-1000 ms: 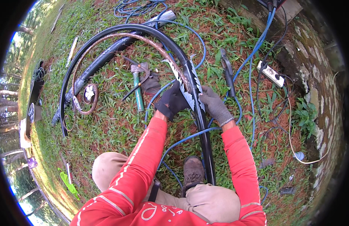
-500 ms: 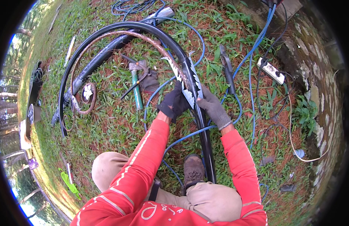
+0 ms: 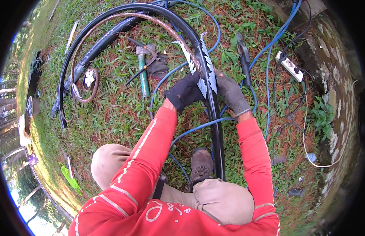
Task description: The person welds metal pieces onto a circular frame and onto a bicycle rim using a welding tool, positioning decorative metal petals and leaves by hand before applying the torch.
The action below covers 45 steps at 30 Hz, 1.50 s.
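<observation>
A long black pipe (image 3: 216, 129) curves up from beside my boot into a wide hook. Over its bend lies a pale, jagged-edged metal leaf (image 3: 209, 74), with toothed strips on both sides of the pipe. A thin rusty rod (image 3: 166, 26) runs inside the curve. My left hand (image 3: 185, 91), in a dark glove, is closed on the lower left part of the leaf, its fingers partly hidden beneath. My right hand (image 3: 231, 92), grey-gloved, is close against the right edge of the pipe and leaf. Its fingers are loosely bent, with nothing visible in them.
A green-handled hammer (image 3: 143, 74) lies left on the grass, beside a dark cloth (image 3: 158, 67). At the right are a black electrode holder (image 3: 244, 61) and a white power strip (image 3: 289, 67). Blue cable (image 3: 190, 131) crosses the pipe. A mossy stone wall (image 3: 335, 106) borders the right.
My right hand has come off the leaf's lower right edge and shifted right and upward. My left hand stays at the leaf. The whole view has shifted slightly.
</observation>
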Available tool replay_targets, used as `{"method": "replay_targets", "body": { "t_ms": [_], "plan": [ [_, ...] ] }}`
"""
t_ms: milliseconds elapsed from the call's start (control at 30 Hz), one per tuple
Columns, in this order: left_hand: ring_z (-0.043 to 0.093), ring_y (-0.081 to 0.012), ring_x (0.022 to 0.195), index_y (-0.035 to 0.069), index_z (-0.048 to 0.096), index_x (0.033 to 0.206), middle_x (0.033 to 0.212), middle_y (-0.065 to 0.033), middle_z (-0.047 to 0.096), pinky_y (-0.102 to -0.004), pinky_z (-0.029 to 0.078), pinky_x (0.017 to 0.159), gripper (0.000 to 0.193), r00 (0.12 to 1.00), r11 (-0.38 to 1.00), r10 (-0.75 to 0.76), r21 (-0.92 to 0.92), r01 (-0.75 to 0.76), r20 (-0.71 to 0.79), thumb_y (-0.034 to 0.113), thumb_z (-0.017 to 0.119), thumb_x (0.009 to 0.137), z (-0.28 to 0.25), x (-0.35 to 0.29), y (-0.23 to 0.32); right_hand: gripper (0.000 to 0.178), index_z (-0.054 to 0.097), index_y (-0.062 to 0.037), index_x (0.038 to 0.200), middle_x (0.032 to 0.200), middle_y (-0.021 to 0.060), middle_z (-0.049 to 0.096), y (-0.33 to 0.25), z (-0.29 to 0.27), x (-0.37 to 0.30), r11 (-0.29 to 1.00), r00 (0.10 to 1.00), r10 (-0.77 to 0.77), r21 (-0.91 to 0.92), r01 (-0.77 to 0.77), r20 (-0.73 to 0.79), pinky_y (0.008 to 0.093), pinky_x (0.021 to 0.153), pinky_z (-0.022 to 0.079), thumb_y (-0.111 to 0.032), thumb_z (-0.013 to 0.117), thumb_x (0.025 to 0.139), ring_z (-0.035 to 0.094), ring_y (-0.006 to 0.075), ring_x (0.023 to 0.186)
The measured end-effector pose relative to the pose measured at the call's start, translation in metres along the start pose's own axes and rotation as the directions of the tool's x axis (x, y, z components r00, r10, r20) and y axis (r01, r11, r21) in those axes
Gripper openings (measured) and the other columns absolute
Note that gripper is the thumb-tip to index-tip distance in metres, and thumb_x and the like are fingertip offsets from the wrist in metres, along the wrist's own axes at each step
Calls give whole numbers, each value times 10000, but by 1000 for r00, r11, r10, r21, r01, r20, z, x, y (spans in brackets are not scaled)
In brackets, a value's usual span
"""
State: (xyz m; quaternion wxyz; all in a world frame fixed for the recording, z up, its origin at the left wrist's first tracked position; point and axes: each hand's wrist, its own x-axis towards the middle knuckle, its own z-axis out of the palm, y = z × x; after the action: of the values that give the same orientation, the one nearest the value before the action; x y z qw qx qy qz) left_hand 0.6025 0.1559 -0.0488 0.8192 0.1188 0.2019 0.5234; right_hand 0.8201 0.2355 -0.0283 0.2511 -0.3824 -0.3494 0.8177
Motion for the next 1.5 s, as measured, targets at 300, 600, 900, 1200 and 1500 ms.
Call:
{"method": "replay_targets", "body": {
  "t_ms": [300,600,900,1200,1500],
  "plan": [
    [761,-377,1265,-5,625,1513,1410,-203,748,-606,605,1130,514,991,986,-11,-165,-12,-134,364,621,1155,-8,9,4,678,516,19,1721,1575,120,695,-4,-2,2,947,1000,-18,-321,17,-1,364,1245,477,-46,647,1059,666,199,1387],
    [797,-333,1175,34,669,1438,1292,-145,782,-558,646,1070,476,981,996,51,-57,-62,-185,418,689,1157,6,20,2,627,583,17,1671,1507,108,745,-2,-6,-1,942,995,-99,-323,93,0,344,1184,512,-15,700,1056,688,169,1317],
    [830,-273,1043,42,677,1422,1182,-111,808,-536,703,906,477,943,969,13,236,70,-332,352,806,1082,20,20,9,642,561,11,1685,1514,114,742,-4,-15,0,932,998,-64,-356,62,8,355,1214,512,-4,719,1063,697,176,1336],
    [813,-264,983,52,613,1435,1149,-116,772,-483,709,849,575,939,942,152,334,-43,-308,183,906,958,25,20,1,688,538,-11,1709,1558,88,708,-10,-11,-6,943,1000,-3,-333,-1,-11,362,1207,540,-77,795,1074,689,173,1368],
    [796,-270,1058,33,609,1465,1218,-128,767,-452,697,918,757,947,946,238,275,-174,-217,140,1000,825,7,19,-8,853,442,-23,1769,1644,115,654,-9,-2,-16,972,997,28,-233,-10,75,396,1265,495,-32,835,1011,640,205,1455]
  ]
}}
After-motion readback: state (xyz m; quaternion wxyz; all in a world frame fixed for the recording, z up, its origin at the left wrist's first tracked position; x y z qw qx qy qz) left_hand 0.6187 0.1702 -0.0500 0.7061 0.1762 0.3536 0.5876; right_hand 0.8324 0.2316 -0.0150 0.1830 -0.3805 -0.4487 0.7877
